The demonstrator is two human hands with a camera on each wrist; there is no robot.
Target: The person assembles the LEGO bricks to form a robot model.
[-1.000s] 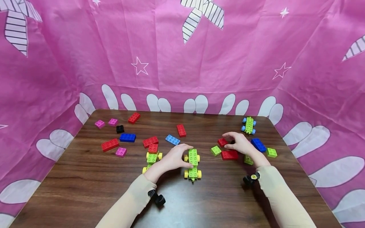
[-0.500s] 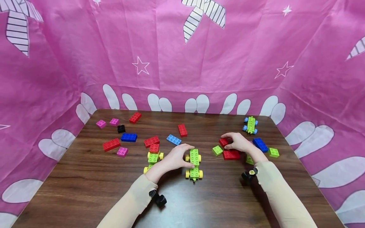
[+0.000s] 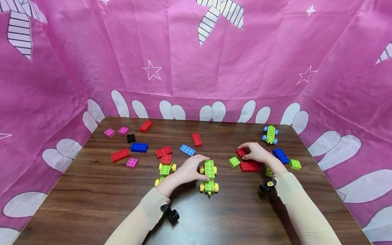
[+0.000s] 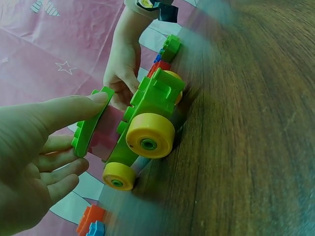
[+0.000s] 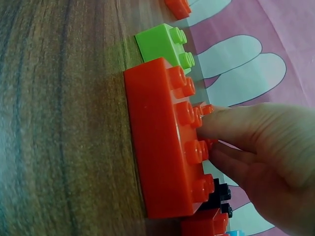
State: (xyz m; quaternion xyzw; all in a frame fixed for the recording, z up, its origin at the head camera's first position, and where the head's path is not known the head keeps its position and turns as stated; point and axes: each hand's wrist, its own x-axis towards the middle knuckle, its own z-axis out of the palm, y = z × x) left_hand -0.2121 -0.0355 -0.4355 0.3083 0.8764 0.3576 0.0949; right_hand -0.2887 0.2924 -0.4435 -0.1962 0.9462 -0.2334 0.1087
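My left hand [image 3: 188, 169] pinches a lime green brick [image 4: 91, 128] between thumb and fingers. Under that brick, in the left wrist view, are pink bricks [image 4: 107, 130] on a green car base [image 4: 156, 96] with yellow wheels. The car stands on the table, in front of me in the head view. To the right, my right hand [image 3: 258, 153] grips a small red brick [image 3: 241, 152] with thumb and fingertips. A long red brick [image 5: 160, 142] lies just in front of it and hides most of it in the right wrist view.
A second yellow-wheeled car [image 3: 165, 169] stands partly behind my left forearm. Loose bricks lie at the left and back, including a light blue brick [image 3: 187, 149]. At right are a lime brick [image 3: 234, 162], a dark blue brick [image 3: 280, 156] and a blue-wheeled car [image 3: 271, 134].
My right hand has shifted slightly left and its fingers have come down around the small red brick. The left hand holds its place on the car. The head view has turned a little.
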